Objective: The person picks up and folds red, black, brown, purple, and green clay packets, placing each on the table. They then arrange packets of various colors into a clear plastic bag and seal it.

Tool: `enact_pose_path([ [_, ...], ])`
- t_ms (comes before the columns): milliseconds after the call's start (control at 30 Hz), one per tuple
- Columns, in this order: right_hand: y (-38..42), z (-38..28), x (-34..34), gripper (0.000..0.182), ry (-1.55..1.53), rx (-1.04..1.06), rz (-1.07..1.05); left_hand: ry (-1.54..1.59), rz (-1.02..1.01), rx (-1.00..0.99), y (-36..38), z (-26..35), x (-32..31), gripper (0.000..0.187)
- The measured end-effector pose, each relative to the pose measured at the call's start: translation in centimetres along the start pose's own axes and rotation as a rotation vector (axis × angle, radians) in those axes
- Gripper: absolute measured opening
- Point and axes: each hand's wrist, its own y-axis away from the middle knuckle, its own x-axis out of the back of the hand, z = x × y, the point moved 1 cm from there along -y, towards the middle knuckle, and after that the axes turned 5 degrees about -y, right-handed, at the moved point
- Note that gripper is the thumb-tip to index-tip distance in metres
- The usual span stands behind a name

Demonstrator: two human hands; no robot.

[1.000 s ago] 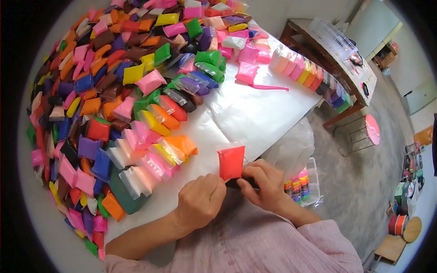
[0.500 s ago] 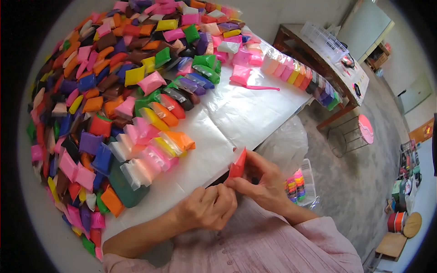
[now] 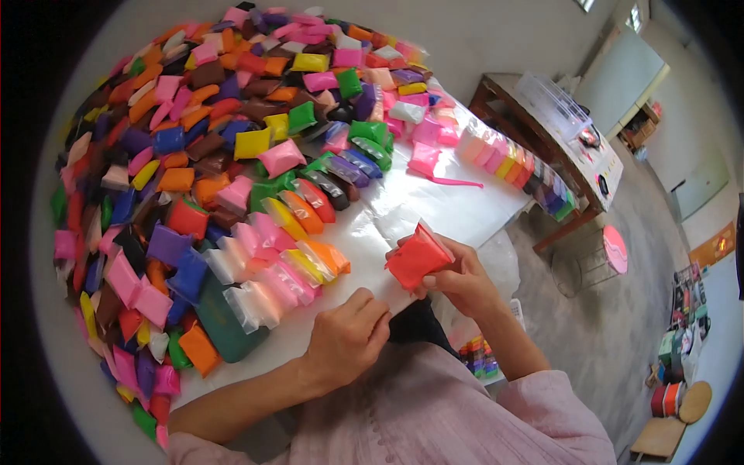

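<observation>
My right hand grips a red clay packet in clear plastic, held above the near edge of the white-covered table. To its lower left, my left hand is closed with the fingers curled in, apart from the packet. Whatever those fingers might hold is hidden. Beside my hands on the table lies a row of packets, with an orange packet at its near end and pale peach ones. A dark green box sits beside that row.
A big heap of colourful packets covers the table's left side. A pink stick-like tool lies near a sorted packet row. Below on the right are a plastic bag, a basket of coloured packets and a pink-topped stool.
My right hand has lifted the red packet up and away from my left hand, turning its broad side into view. My left hand has drawn back slightly to the left, still closed.
</observation>
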Motion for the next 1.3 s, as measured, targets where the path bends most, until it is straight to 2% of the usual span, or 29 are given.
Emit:
enact_pose_path([
  [33, -0.6, -0.1, -0.2, 0.050, 0.087, 0.002, 0.000, 0.004, 0.002, 0.005, 0.1, 0.1, 0.0, 0.010],
  [133, -2.7, -0.3, -0.3, 0.046, 0.057, 0.024, -0.089, 0.016, 0.004, 0.017, 0.2, 0.0, -0.2, 0.009],
  [267, -3.7, -0.1, -0.3, 0.053, -0.217, -0.055, -0.144, 0.020, 0.008, 0.000, 0.2, -0.3, -0.2, 0.009],
  [467, -3.8, 0.5, 0.1, 0.060, -0.310, -0.080, -0.189, 0.037, 0.006, 0.003, 0.3, -0.4, -0.3, 0.009],
  [567, -3.9, 0.2, 0.0, 0.069, -0.251, -0.116, -0.136, 0.030, 0.010, 0.017, 0.1, -0.2, -0.1, 0.009],
  [667, -4.0, 0.6, 0.5, 0.068, -0.340, -0.116, -0.204, 0.019, 0.007, 0.023, 0.1, 0.0, -0.1, 0.009],
  [800, -3.8, 0.4, 0.3, 0.067, -0.257, -0.117, -0.202, 0.034, 0.007, 0.035, 0.3, -0.1, -0.2, 0.010],
  [967, -2.6, 0.4, -0.4, 0.065, -0.100, -0.081, -0.171, 0.151, 0.121, 0.132, -0.1, -0.5, 0.2, 0.011],
  [1100, -0.1, -0.4, -1.4, 0.056, -0.006, -0.054, -0.107, 0.330, 0.143, 0.314, -0.2, 0.0, 0.2, 0.022],
  [1200, 1.6, 1.1, -2.3, 0.045, 0.074, -0.053, 0.024, 0.413, 0.039, 0.424, -0.2, 0.6, 0.6, 0.030],
  [1267, 2.5, 2.0, -2.9, 0.038, 0.083, -0.089, 0.098, 0.398, 0.023, 0.396, -0.3, 0.9, 0.8, 0.030],
  [1300, 2.7, 2.1, -3.5, 0.031, -0.008, -0.079, 0.139, 0.389, 0.013, 0.382, -0.3, 1.0, 0.8, 0.031],
])
